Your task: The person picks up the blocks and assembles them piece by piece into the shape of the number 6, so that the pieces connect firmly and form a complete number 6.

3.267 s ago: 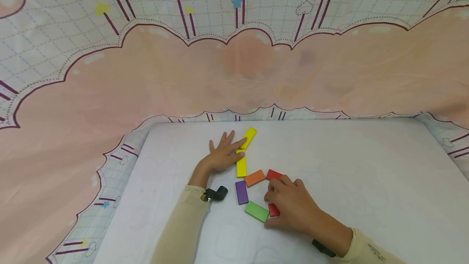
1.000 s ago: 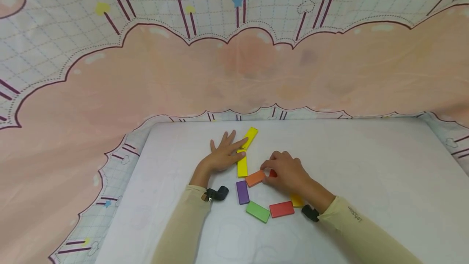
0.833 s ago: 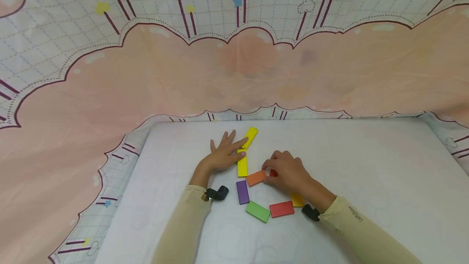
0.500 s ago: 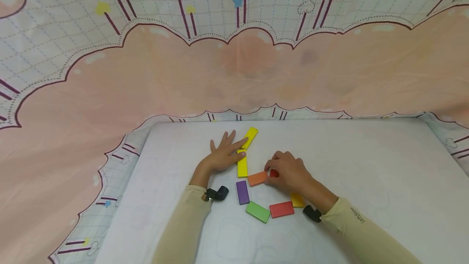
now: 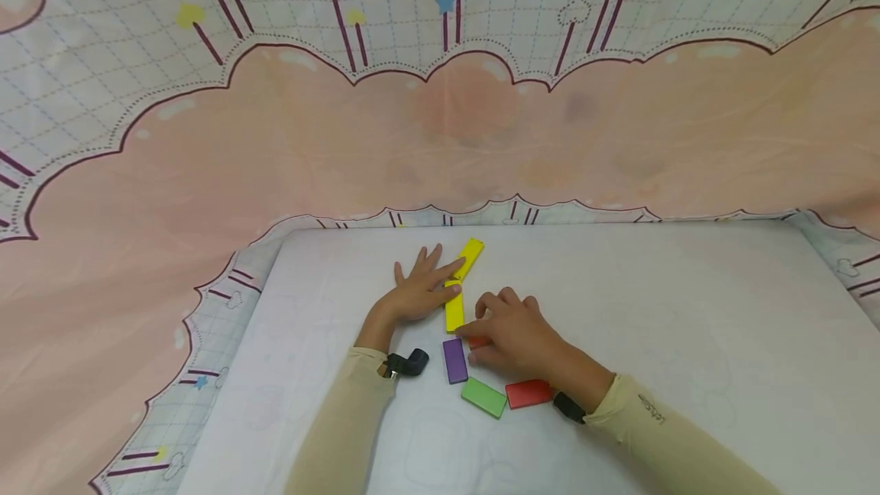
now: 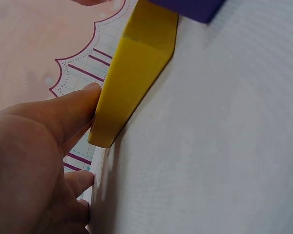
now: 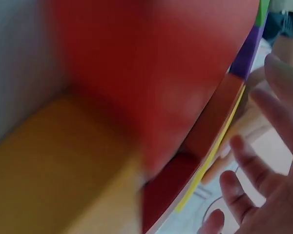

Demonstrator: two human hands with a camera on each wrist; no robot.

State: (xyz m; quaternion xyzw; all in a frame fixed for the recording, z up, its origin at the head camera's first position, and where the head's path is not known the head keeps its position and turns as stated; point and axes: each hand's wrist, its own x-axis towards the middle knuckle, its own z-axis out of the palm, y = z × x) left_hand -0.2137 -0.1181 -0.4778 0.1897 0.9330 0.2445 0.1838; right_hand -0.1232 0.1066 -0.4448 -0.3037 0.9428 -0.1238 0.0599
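My left hand [image 5: 412, 295] lies flat with spread fingers beside two yellow blocks. Its index finger reaches over the far yellow block [image 5: 470, 257], and its thumb rests on the nearer yellow block [image 5: 454, 313]. In the left wrist view the thumb meets the side of a yellow block [image 6: 129, 73]. My right hand [image 5: 519, 334] hovers over the orange block [image 5: 478, 341], which is mostly covered in the head view. The right index fingertip reaches to the near end of the yellow block. The right wrist view shows the right fingers spread beside the orange block [image 7: 217, 114].
A purple block [image 5: 455, 361], a green block [image 5: 484, 397] and a red block [image 5: 528, 393] lie in a curve on the white table [image 5: 687, 327]. The right wrist view also shows a yellow-orange block [image 7: 63, 170] and a dark red block [image 7: 171, 185]. A patterned cloth [image 5: 344, 136] hangs behind.
My right hand moved up from the lower red block to the upper red one, then left over the orange block, which had shifted slightly right. My left hand stayed put.
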